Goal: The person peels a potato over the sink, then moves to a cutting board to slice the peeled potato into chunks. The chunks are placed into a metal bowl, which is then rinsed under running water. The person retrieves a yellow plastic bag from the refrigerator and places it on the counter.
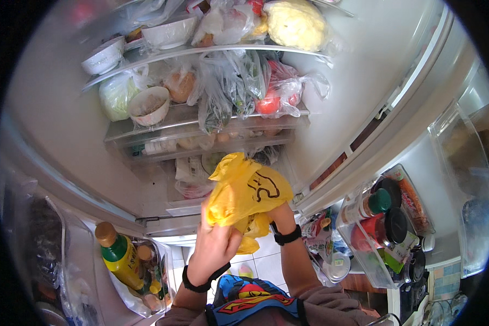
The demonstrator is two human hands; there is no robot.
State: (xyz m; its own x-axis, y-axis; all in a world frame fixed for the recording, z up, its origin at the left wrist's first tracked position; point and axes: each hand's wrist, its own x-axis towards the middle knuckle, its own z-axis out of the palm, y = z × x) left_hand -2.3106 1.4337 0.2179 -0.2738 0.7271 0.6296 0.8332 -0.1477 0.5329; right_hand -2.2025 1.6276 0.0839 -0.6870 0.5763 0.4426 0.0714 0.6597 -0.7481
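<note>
A yellow plastic bag with dark printed marks is held up in front of the open refrigerator. My left hand grips its near left edge, fingers curled into the plastic. At the bag's right side is my right hand, its fingers hidden by the plastic, so whether they grip anything cannot be seen. The bag's contents are hidden too. Just beyond it, the lower drawer holds bagged items, partly covered by the yellow plastic.
Shelves ahead hold a bowl, bagged tomatoes, bagged cabbage and a wrapped cauliflower. The left door rack carries a yellow-labelled bottle. Jars fill the right door bin. Both open doors flank my arms.
</note>
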